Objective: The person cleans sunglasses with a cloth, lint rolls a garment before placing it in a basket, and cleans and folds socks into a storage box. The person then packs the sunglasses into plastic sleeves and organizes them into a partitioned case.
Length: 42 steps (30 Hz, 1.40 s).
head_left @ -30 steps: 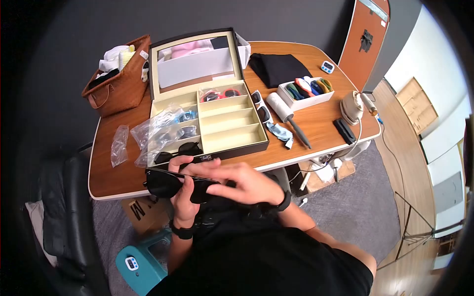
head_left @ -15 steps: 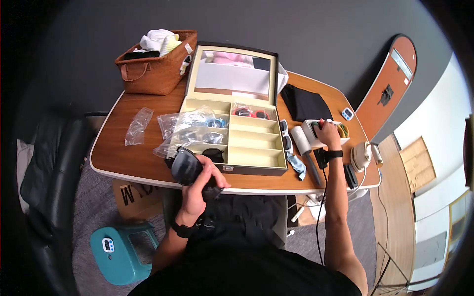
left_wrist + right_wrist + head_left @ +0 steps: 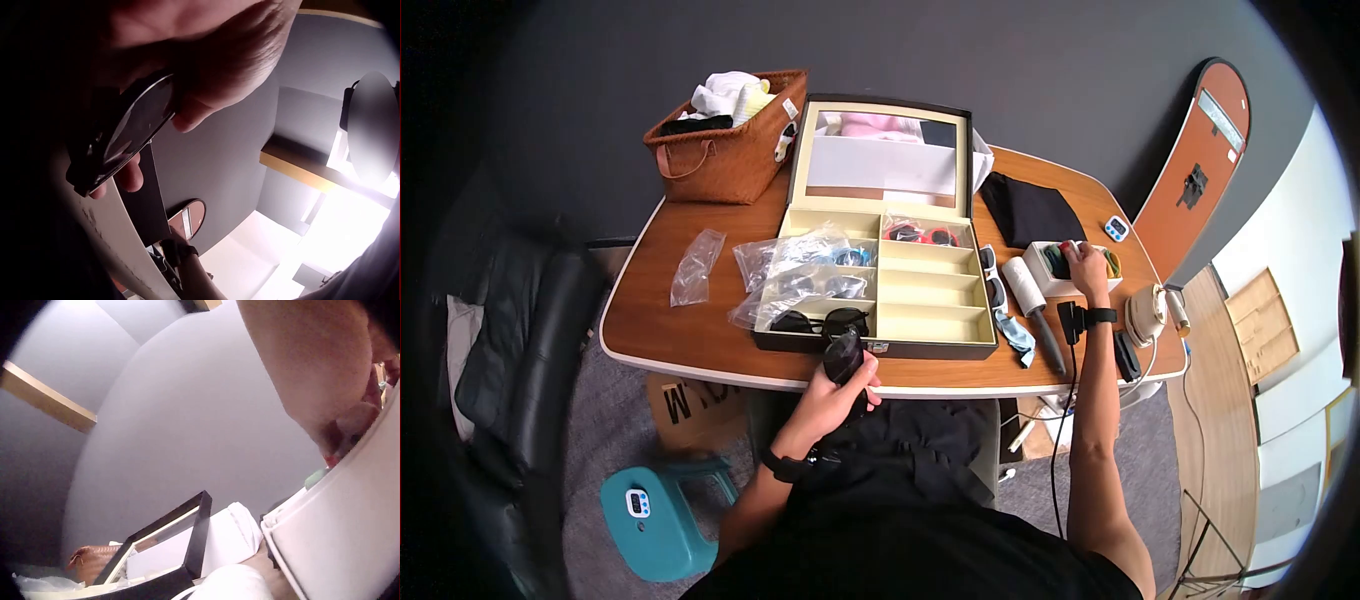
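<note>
My left hand (image 3: 832, 403) grips a pair of black sunglasses (image 3: 843, 358) just in front of the display case's front edge. In the left wrist view a dark lens of the sunglasses (image 3: 139, 122) shows below the palm, with fingertips behind it. My right hand (image 3: 1088, 270) reaches down into a white box (image 3: 1055, 287) of rolled coloured cloths, at a red one (image 3: 1067, 246). From the right wrist the box wall (image 3: 340, 519) hides most of the fingers; I cannot tell whether they hold a cloth. The open case (image 3: 935, 350) holds other sunglasses in its compartments, some in clear bags.
A lint roller (image 3: 1025, 287), white-framed sunglasses (image 3: 993, 277) and a light blue cloth (image 3: 1017, 338) lie between case and box. Black folded fabric (image 3: 1030, 210) is behind them. A brown basket (image 3: 735, 165) stands back left, near a clear bag (image 3: 697, 268). A cable (image 3: 1055, 470) trails from my right wrist.
My right hand has left the sunglasses and gone right into the white box, where it stays. My left hand keeps the sunglasses and has turned them nearly edge-on; the head view has shifted.
</note>
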Tool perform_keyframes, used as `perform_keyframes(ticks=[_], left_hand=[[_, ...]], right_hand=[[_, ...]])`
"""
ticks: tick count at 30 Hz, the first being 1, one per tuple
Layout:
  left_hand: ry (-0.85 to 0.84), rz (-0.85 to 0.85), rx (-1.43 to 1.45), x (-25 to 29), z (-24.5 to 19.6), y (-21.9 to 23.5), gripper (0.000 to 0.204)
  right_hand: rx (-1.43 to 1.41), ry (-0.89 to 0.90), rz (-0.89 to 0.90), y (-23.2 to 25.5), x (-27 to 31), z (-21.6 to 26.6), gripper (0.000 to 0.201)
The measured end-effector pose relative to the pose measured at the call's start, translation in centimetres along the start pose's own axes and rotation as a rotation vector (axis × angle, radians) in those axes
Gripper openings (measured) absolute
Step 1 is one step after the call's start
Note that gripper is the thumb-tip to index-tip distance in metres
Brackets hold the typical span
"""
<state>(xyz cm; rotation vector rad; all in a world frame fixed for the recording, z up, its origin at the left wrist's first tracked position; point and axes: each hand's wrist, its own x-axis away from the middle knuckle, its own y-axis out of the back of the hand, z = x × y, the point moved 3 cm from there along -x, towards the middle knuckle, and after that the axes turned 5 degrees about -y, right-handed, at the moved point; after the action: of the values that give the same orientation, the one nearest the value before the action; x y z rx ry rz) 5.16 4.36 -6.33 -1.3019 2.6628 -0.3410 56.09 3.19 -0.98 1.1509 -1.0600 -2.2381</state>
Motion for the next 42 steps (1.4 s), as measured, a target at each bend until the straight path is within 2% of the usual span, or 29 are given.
perform_keyframes(ticks=[1,3,5,9,11,13,14,15,17,19,21,23,24,27,28,29,31,32,33,35,37,39,41,42], left_hand=[[-0.041,0.025,-0.045,-0.1,0.2,-0.1,0.016],[-0.033,0.007,-0.047,0.0,0.1,-0.2,0.016],[-0.016,0.012,0.007,0.1,0.2,-0.1,0.016],[-0.018,0.019,-0.007,0.2,-0.2,-0.3,0.016],[-0.021,0.023,-0.012,0.1,0.0,-0.2,0.016],[-0.016,0.025,-0.012,0.1,0.1,-0.2,0.016],[-0.033,0.037,0.004,0.1,0.1,-0.3,0.017],[-0.048,0.046,0.021,0.2,0.1,-0.3,0.017],[-0.043,0.064,0.011,0.4,-0.3,-0.9,0.019],[-0.044,0.146,0.021,0.6,-0.8,-1.0,0.026],[-0.047,0.247,0.064,0.9,-0.8,-1.2,0.036],[-0.103,0.356,0.041,1.1,-1.2,-1.4,0.039],[-0.12,0.356,0.173,1.1,-1.2,-1.8,0.028],[-0.091,0.392,0.233,1.4,-1.0,-1.6,0.027],[-0.08,0.363,0.191,1.3,-1.2,-1.6,0.024],[-0.072,0.369,0.192,1.3,-1.2,-1.6,0.024],[-0.07,0.254,0.096,0.8,-1.1,-1.3,0.019],[-0.088,0.221,0.137,0.5,-0.8,-1.2,0.017],[-0.094,0.223,0.138,0.4,-0.7,-1.3,0.017],[-0.079,0.131,0.148,0.2,-0.6,-0.9,0.018],[-0.072,0.083,0.141,0.5,-0.9,-1.0,0.02],[-0.037,0.03,0.154,0.6,-0.8,-0.8,0.018],[-0.019,0.026,0.159,0.5,-0.7,-0.9,0.018],[-0.008,0.035,0.16,0.5,-0.6,-0.8,0.017]], right_hand=[[-0.027,0.059,-0.029,0.1,0.3,0.0,0.032],[-0.183,-0.063,-0.143,1.8,1.1,1.4,0.032],[-0.38,-0.015,-0.341,3.7,2.0,3.4,0.032],[-0.778,0.065,-0.53,10.2,5.2,8.7,0.028],[-0.955,0.014,-0.601,11.6,6.9,8.8,0.028],[-1.305,0.0,-0.694,12.6,8.9,11.8,0.026],[-1.335,-0.058,-0.704,12.7,10.1,13.4,0.027],[-1.129,-0.16,-0.598,12.1,11.6,13.4,0.029],[-0.798,-0.048,-0.275,5.9,13.2,10.3,0.026],[-1.583,-0.125,-0.113,3.1,16.0,16.4,0.017],[-1.58,-0.34,0.083,5.1,19.0,23.4,0.01],[-1.415,-0.016,0.301,1.9,20.3,24.3,0.009],[-1.417,0.011,0.386,1.0,21.5,24.8,0.008],[-1.377,-0.016,0.568,0.9,23.8,27.0,0.01],[-1.262,0.081,0.481,0.4,23.8,27.1,0.012],[-1.261,0.072,0.476,0.6,24.1,27.2,0.012],[-1.37,-0.049,0.645,0.9,24.1,27.4,0.016],[-1.334,0.033,0.6,0.3,23.8,27.3,0.019],[-1.332,0.039,0.597,0.4,23.8,26.8,0.019],[-1.333,0.046,0.743,0.8,24.3,26.8,0.021],[-1.354,0.074,0.73,0.9,24.5,27.2,0.022],[-1.326,-0.017,0.921,1.3,24.8,27.6,0.022],[-1.273,0.168,0.762,1.3,24.7,28.1,0.026],[-1.292,0.145,0.822,1.5,24.8,28.0,0.027]])
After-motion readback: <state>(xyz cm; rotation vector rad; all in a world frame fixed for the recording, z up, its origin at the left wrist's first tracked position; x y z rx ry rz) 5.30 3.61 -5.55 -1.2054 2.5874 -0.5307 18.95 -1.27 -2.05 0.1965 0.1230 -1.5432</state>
